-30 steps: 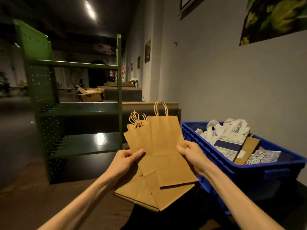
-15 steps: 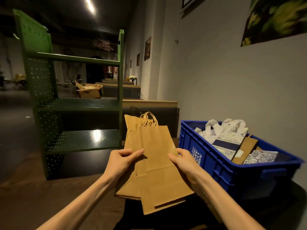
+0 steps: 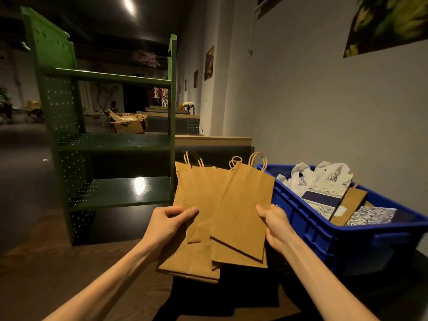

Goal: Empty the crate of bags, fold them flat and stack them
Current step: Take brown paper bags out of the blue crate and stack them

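A: Left to right: green shelf unit (image 3: 111, 144) at far left, nothing visible on its lower shelves. Next, the left hand (image 3: 170, 222), thumb and fingers pinching the left edge of the brown paper bags (image 3: 222, 216).

B: Bags flat?

A: Flat, but fanned: several sheets skewed, twine handles pointing up and away. They're held in the air, just left of the blue crate (image 3: 335, 230).

B: Right side?

A: The right hand (image 3: 274, 224) is curled round the bags' right edge. The crate's not empty: patterned white bags (image 3: 324, 181) and another brown one lie inside.

B: Advice: square the fan by tapping bottom edges together, align handles, loosen the pinch so the sheets slide, then set the stack down.
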`<state>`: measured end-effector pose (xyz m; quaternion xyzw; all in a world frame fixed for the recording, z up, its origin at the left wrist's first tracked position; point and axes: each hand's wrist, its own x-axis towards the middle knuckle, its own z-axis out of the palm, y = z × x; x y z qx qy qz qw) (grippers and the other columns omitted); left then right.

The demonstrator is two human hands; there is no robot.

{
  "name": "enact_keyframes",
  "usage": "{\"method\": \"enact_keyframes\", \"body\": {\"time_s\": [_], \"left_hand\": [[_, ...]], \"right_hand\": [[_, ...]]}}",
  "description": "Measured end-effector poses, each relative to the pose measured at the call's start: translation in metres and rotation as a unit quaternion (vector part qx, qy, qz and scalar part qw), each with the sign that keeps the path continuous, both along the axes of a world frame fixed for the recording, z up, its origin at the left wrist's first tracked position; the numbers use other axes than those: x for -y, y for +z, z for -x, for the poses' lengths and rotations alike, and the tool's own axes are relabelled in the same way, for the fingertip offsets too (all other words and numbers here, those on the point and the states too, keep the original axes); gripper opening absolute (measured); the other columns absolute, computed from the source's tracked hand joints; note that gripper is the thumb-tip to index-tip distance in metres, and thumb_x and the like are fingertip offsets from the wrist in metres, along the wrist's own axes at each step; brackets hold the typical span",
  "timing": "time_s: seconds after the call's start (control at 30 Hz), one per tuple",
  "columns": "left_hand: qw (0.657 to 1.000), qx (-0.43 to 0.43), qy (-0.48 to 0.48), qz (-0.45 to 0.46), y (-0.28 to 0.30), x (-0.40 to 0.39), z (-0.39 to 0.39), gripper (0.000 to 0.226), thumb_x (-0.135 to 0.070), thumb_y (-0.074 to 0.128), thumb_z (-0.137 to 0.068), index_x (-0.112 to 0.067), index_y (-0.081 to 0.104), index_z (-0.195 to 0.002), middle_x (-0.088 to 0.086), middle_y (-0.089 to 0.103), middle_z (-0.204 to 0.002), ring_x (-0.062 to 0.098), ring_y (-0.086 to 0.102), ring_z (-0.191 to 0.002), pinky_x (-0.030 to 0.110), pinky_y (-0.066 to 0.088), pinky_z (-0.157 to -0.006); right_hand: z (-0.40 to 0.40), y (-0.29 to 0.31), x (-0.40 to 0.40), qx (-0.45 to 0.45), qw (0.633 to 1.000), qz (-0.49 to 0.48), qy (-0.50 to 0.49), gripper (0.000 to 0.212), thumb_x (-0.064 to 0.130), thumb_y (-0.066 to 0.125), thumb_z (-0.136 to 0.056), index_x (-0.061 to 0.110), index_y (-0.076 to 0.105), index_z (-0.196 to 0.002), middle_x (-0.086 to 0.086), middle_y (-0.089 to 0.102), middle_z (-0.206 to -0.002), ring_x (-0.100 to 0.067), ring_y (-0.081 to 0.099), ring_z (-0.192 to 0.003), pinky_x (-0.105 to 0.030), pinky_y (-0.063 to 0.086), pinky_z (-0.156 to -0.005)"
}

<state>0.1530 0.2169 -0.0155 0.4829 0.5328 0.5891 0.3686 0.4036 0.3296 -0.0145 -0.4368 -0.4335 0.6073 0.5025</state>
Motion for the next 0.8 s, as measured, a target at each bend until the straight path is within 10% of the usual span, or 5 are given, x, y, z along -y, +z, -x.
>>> {"method": "enact_keyframes", "body": {"time_s": [0.4,0.6,0.8], "left_hand": [[1.0,0.011,-0.003,-0.01,-0.001,-0.005,-0.001,0.026,-0.032,0.08,-0.077,-0.006,0.079,-0.079,0.021,0.072,-0.082,0.022,0.066,-0.072,0.028,0.047,-0.066],[0.999,-0.023,-0.006,-0.026,0.0,-0.001,-0.014,0.022,-0.031,0.075,-0.082,-0.009,0.08,-0.084,0.005,0.076,-0.078,0.013,0.071,-0.071,0.023,0.049,-0.066],[0.997,-0.061,0.03,-0.038,-0.004,0.005,0.007,0.019,-0.03,0.074,-0.084,-0.012,0.08,-0.089,0.001,0.078,-0.086,0.017,0.074,-0.085,0.029,0.055,-0.075]], "right_hand": [[-0.016,0.021,0.001,0.029,0.997,-0.056,0.049,0.024,0.009,0.052,-0.102,0.008,0.063,-0.123,-0.011,0.075,-0.111,-0.028,0.071,-0.103,-0.044,0.057,-0.086],[0.004,0.007,0.016,0.21,0.97,-0.059,0.107,0.02,0.009,0.055,-0.099,0.007,0.063,-0.117,-0.014,0.074,-0.107,-0.029,0.072,-0.099,-0.042,0.06,-0.085],[-0.022,0.016,0.009,0.142,0.988,-0.059,0.013,0.023,0.01,0.059,-0.096,0.012,0.06,-0.118,-0.011,0.073,-0.105,-0.024,0.072,-0.087,-0.033,0.057,-0.064]]}}
